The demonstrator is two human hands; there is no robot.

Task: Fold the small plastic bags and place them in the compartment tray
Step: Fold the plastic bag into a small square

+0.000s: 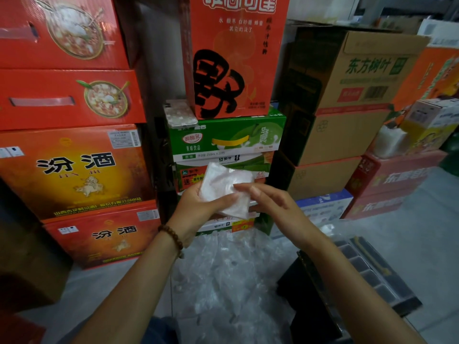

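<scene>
Reaches in from near left with left forearm (129,281), bead bracelet (172,235) at wrist | clamps left hand (196,207) fingers and thumb on small plastic bag (223,187), held flat in mid-air at centre, before stacked cartons (223,142), above loose clear bags (223,276) heaped on floor | pinches bag's right edge with right hand (270,204) fingers | compartment tray (372,269) near right, well apart from bag

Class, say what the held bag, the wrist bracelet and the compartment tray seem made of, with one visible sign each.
Small plastic bag: thin plastic film, whitish and translucent, creased with a soft sheen. Bead bracelet: round brown beads, probably wood, though too small to be sure. Compartment tray: dark, stiff-looking moulded plastic, judging by its straight dividers; blurred, so uncertain.
</scene>
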